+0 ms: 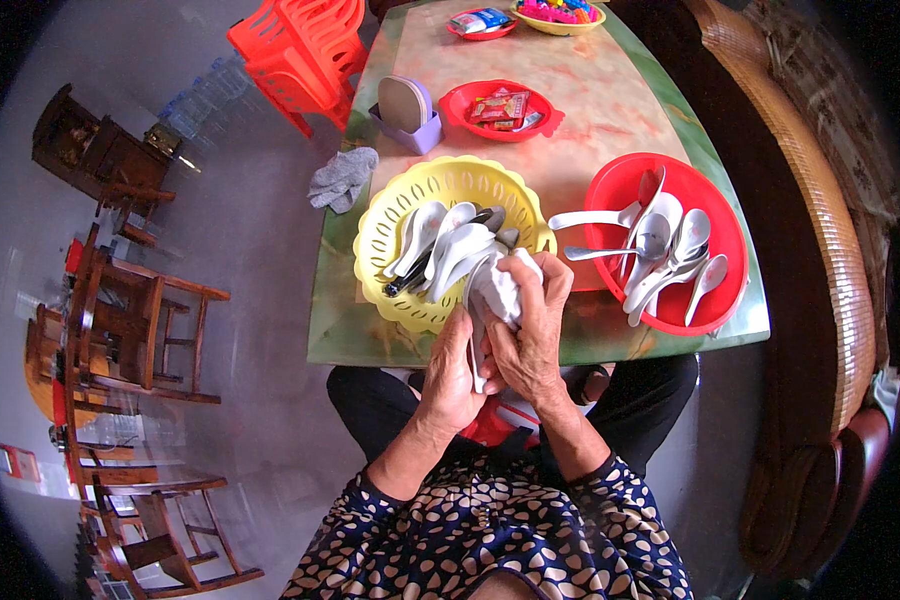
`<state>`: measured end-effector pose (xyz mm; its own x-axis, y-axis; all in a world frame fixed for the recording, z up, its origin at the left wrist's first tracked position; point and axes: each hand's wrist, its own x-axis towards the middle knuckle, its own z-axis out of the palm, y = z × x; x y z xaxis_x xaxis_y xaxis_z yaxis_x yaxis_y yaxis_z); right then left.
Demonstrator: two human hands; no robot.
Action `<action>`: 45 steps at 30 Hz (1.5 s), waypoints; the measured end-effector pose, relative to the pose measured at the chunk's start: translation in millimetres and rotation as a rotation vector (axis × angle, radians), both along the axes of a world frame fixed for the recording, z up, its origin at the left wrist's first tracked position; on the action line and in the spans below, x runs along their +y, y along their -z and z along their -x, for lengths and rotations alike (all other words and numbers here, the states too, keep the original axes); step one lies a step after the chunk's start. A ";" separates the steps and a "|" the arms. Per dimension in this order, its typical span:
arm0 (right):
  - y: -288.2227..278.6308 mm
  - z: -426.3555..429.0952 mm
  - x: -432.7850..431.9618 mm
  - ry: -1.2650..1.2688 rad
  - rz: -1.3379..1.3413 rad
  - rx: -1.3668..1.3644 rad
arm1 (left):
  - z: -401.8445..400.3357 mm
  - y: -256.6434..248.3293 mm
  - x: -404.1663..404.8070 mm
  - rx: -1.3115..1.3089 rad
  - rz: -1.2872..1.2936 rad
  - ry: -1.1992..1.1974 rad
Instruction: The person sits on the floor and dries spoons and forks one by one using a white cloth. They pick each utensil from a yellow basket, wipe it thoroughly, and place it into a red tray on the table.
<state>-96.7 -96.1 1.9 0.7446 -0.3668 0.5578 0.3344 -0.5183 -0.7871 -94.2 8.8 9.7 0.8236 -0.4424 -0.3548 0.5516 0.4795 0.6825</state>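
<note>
My left hand grips the handle of a white soup spoon just over the table's front edge. With my right hand I hold a bunched white cloth against the same spoon; the cloth and fingers hide part of its bowl. Partly behind my hands stands a yellow scalloped plastic basket with slotted walls. Several white spoons and some dark-handled utensils lie in it. To the right, a red plastic basin contains several white spoons and a metal spoon.
Farther back on the marble-patterned table are a red dish of packets, a purple holder and a yellow bowl of toy bricks. A grey cloth hangs over the left edge. Stacked red chairs stand left, a bench right.
</note>
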 end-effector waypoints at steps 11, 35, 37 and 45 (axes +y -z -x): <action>-8.9 18.9 -8.9 -0.279 0.043 0.063 | -2.3 13.8 5.1 -0.017 -0.115 -0.073; -23.4 35.6 3.3 -0.401 0.119 0.223 | -9.5 22.5 18.6 0.038 0.398 -0.019; -23.3 41.7 6.4 -0.474 0.121 0.183 | -14.9 29.0 20.3 -0.052 0.313 -0.056; -10.6 9.5 14.8 0.011 0.230 -0.079 | -0.3 27.0 13.9 0.109 0.435 -0.046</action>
<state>-106.2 -81.3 12.5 0.6923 -0.2309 0.6837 0.3835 -0.6848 -0.6197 -93.9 22.7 -17.4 0.8141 -0.5331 -0.2303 0.5805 0.7348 0.3510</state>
